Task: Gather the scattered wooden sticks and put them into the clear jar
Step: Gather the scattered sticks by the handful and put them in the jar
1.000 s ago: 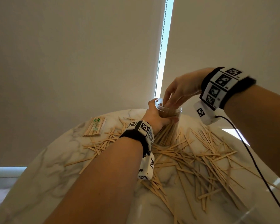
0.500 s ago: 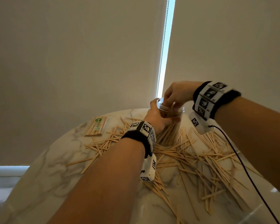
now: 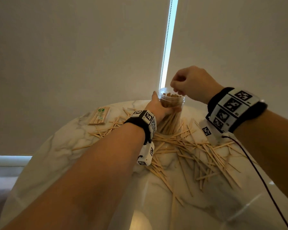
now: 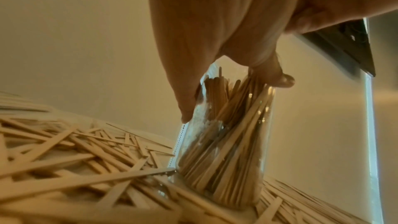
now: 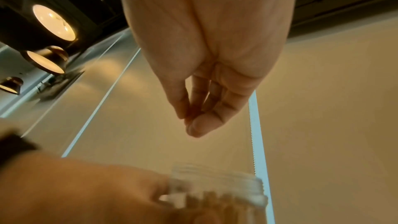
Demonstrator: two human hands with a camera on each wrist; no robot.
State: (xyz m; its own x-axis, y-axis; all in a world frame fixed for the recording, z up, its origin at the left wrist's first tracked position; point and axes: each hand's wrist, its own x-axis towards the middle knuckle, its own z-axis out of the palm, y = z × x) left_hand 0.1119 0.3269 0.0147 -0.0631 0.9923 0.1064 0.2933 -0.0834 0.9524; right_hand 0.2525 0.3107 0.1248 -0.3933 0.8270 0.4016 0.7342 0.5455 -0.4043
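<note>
Head view: clear jar, upright on the marble desk, well stocked with standing sticks; left hand wrapped round its upper wall just below the rim; right hand above and slightly right of the mouth, its fingers bunched together, no stick seen between them. Loose wooden sticks lie thick around the base and toward the near edge; a wrapped bundle sits apart at the far left. Risk, as judged: the jar rests among loose sticks, so a slack hold or a knock from the right hand could tip it and spill the contents. Left wrist view: thumb and fingers curl round the jar near its top, sticks inside leaning at angles; crossed sticks may block new ones from dropping fully. Right wrist view: fingertips pinched on nothing visible, well above the blurred rim; jar mouth lies below them.
</note>
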